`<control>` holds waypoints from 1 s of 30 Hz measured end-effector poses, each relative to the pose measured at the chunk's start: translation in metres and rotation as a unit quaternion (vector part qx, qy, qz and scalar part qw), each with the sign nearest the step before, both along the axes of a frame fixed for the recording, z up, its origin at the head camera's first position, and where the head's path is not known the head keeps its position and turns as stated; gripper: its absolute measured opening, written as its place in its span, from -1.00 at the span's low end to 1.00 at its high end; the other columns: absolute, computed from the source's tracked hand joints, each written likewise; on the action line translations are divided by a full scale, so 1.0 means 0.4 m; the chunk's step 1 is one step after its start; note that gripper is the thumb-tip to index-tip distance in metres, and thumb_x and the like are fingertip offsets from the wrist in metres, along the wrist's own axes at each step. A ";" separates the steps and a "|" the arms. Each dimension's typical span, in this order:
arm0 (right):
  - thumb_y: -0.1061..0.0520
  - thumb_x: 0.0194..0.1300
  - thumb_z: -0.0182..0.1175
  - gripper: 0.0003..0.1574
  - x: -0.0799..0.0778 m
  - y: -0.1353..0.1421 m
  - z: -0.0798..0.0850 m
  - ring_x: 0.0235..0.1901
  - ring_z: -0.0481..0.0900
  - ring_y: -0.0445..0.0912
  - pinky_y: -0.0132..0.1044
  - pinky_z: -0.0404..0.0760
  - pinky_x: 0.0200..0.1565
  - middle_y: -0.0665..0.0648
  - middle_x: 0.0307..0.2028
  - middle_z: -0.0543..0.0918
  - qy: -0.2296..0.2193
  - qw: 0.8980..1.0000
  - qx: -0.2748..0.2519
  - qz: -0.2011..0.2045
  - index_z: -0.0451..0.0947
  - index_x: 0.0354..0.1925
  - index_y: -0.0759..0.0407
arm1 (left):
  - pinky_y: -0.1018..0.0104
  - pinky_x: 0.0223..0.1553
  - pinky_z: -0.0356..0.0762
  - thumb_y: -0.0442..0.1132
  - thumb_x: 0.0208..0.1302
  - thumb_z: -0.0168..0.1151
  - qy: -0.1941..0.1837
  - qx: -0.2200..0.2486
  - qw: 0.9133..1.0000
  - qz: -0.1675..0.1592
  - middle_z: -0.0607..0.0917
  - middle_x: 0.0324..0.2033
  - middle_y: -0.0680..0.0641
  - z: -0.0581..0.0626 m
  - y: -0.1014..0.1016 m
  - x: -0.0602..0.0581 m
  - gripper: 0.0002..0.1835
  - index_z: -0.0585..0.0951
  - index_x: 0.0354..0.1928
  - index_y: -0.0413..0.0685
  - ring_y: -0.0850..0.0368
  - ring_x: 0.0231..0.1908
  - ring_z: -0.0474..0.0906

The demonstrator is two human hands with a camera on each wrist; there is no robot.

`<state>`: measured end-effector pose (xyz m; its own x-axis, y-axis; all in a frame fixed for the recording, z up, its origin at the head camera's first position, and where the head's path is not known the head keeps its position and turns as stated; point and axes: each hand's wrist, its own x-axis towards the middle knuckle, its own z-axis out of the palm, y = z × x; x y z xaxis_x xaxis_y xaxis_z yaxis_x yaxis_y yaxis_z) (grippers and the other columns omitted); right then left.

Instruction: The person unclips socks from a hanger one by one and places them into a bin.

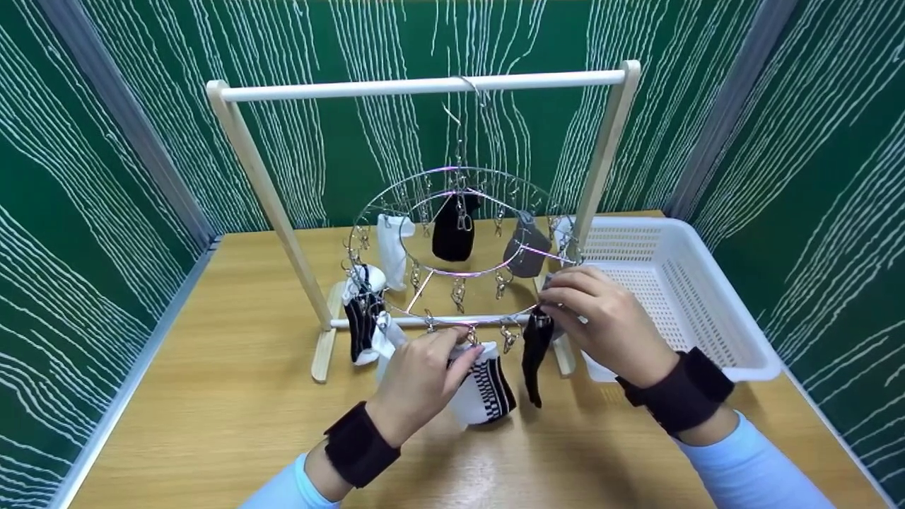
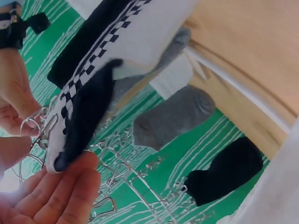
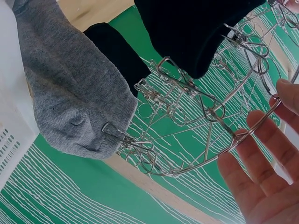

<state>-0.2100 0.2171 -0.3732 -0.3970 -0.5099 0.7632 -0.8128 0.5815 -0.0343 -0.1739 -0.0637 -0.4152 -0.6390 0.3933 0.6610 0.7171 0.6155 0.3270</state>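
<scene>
Checkered sock (image 1: 486,389) at clip (image 2: 44,141), L hand (image 1: 422,375) pinching clip; R hand (image 1: 601,314) gripping hanger rim (image 3: 202,164)

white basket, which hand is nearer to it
Right. In the head view, the right hand is at the clip hanger, close by the left side of the white basket; the left hand is farther left, at the checkered sock.

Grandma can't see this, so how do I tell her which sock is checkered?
Find the pale wooden rack, then the round silver metal hanger on it. On the hanger's near edge, by the person's left hand, hangs a white-and-black cloth sock. Its checkerboard band sets it apart from the plain black sock on its right and the striped black-and-white sock farther left.
</scene>
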 end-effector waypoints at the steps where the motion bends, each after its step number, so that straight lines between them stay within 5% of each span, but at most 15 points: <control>1: 0.43 0.14 0.57 -0.66 0.000 0.000 -0.001 -0.03 0.77 0.08 -0.07 0.78 0.06 0.19 -0.12 0.84 -0.001 1.000 -0.001 -0.001 0.81 -0.10 0.23 | 0.23 -0.30 0.80 -0.23 0.48 0.42 0.000 0.004 1.000 0.000 0.88 -0.25 -0.16 0.000 0.000 -0.001 -0.79 0.76 -0.05 -0.28 0.03 -0.36 0.82; 7: 0.38 0.15 0.58 -0.64 0.012 -0.006 -0.007 0.00 0.76 0.11 -0.07 0.75 0.12 0.23 -0.09 0.83 -0.002 1.000 -0.014 -0.007 0.81 -0.05 0.25 | 0.29 -0.37 0.77 -0.27 0.39 0.50 0.007 0.028 1.000 -0.006 0.88 -0.30 -0.14 -0.001 0.002 -0.008 -0.85 0.76 -0.17 -0.23 0.08 -0.43 0.81; 13: 0.36 0.13 0.56 -0.60 0.053 -0.020 -0.014 -0.03 0.73 0.15 -0.37 0.62 0.25 0.27 -0.04 0.80 -0.006 0.998 -0.063 -0.002 0.80 -0.01 0.28 | 0.30 -0.45 0.72 -0.29 0.30 0.55 0.022 0.032 0.999 0.005 0.88 -0.37 -0.09 -0.002 -0.001 -0.013 -0.87 0.75 -0.26 -0.17 0.13 -0.47 0.78; 22: 0.24 0.11 0.57 -0.64 0.114 -0.057 -0.059 -0.28 0.78 -0.02 -0.28 0.79 -0.18 0.18 -0.20 0.83 -0.006 0.998 -0.059 -0.004 0.77 -0.10 0.30 | 0.31 -0.44 0.72 -0.27 0.34 0.54 0.007 0.031 0.999 0.001 0.88 -0.36 -0.10 0.000 -0.004 -0.015 -0.87 0.76 -0.25 -0.19 0.13 -0.49 0.77; 30: 0.31 0.05 0.65 -0.56 0.124 -0.089 -0.134 -0.31 0.81 -0.08 -0.29 0.82 -0.20 0.15 -0.23 0.85 -0.107 0.993 -0.058 0.008 0.75 -0.08 0.31 | 0.32 -0.48 0.67 -0.28 0.35 0.52 -0.002 0.030 1.000 -0.005 0.86 -0.38 -0.10 -0.001 -0.008 -0.019 -0.87 0.75 -0.23 -0.20 0.10 -0.54 0.71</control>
<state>-0.1605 0.1816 -0.4267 -0.5482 -0.4312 0.7166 -0.7891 0.5505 -0.2725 -0.1814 -0.0668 -0.4156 -0.6371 0.3599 0.6816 0.7224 0.5871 0.3652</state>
